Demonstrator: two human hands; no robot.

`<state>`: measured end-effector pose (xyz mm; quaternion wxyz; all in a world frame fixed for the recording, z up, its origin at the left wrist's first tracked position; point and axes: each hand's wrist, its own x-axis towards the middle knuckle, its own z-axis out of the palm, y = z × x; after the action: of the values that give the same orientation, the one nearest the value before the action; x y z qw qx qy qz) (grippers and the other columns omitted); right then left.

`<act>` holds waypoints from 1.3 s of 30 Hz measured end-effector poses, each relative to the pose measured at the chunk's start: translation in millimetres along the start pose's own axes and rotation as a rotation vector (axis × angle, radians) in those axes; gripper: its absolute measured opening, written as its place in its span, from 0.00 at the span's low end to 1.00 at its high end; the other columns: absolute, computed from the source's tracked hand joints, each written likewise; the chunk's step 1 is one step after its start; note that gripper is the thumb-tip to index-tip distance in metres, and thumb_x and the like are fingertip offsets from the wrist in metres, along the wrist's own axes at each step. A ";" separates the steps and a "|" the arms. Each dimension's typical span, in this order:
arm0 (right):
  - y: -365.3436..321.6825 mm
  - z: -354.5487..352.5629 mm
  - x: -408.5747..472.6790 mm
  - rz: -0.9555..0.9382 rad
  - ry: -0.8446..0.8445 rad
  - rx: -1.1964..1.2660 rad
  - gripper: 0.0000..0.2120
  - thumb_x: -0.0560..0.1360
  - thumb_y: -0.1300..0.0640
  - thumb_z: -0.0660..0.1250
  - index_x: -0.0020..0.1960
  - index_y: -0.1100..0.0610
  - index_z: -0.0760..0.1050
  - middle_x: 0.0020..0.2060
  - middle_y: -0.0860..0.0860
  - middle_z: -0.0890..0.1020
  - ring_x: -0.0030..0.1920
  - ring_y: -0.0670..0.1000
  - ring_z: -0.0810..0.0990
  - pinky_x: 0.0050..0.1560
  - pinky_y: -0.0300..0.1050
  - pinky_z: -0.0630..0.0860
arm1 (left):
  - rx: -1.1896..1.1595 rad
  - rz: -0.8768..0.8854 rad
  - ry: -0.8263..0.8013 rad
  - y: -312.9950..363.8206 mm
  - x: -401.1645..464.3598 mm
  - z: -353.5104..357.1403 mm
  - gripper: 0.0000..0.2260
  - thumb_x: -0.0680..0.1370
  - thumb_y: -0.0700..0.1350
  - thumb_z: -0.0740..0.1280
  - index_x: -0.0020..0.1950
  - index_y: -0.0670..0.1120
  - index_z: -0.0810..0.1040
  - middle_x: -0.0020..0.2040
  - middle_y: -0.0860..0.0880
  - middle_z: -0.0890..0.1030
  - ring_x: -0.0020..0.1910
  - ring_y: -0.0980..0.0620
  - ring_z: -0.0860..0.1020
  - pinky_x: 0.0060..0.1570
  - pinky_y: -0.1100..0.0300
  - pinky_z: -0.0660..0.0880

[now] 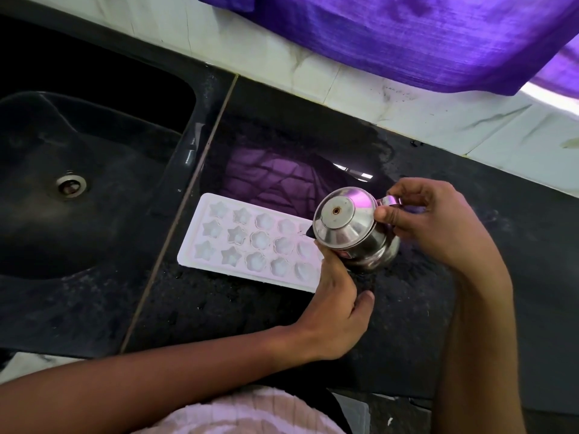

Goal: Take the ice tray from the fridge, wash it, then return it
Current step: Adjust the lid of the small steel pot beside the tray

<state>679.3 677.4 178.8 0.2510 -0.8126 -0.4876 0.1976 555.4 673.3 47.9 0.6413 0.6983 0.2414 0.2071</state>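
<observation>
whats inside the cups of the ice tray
The ice tray lies on the dark counter, its star and flower cups looking whitish; ice, water or bare plastic, I cannot tell. The steel jug and the left hand cover its right end.

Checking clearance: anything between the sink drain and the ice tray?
Head view: no loose objects. Between drain and ice tray lie only the sink wall, its rim and a bare strip of black counter.
</observation>
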 end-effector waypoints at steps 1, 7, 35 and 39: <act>-0.5 -0.2 -0.5 -0.001 -0.002 -0.001 0.19 0.59 0.39 0.69 0.39 0.53 0.77 0.35 0.49 0.83 0.40 0.52 0.82 0.49 0.60 0.79 | -0.006 -0.004 -0.005 0.2 -0.6 -0.1 0.43 0.75 0.47 0.58 0.72 0.39 0.25 0.78 0.49 0.40 0.77 0.57 0.41 0.74 0.65 0.42; 1.0 -1.3 -2.7 -0.007 0.006 0.020 0.20 0.58 0.38 0.68 0.39 0.53 0.77 0.36 0.49 0.83 0.40 0.53 0.82 0.49 0.59 0.79 | 0.001 0.011 -0.011 2.8 -1.8 -1.2 0.43 0.75 0.46 0.58 0.72 0.39 0.25 0.78 0.50 0.38 0.76 0.59 0.40 0.72 0.69 0.40; -1.2 -8.9 -2.1 -0.119 -0.166 0.050 0.20 0.59 0.40 0.69 0.41 0.55 0.78 0.37 0.51 0.83 0.40 0.55 0.82 0.49 0.61 0.79 | 0.111 0.114 -0.047 12.4 -18.2 1.4 0.34 0.77 0.45 0.60 0.64 0.68 0.36 0.76 0.41 0.41 0.76 0.53 0.42 0.75 0.57 0.44; -0.2 -8.1 -3.5 -0.123 -0.155 0.048 0.18 0.59 0.41 0.70 0.39 0.55 0.77 0.37 0.52 0.83 0.41 0.57 0.82 0.49 0.62 0.79 | 0.154 0.083 -0.070 7.0 -19.3 4.3 0.43 0.77 0.47 0.59 0.67 0.48 0.20 0.76 0.41 0.38 0.76 0.51 0.39 0.76 0.55 0.43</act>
<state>682.2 672.6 185.7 0.2436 -0.7571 -0.5495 0.2560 543.1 657.8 54.9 0.5846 0.7617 0.2048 0.1901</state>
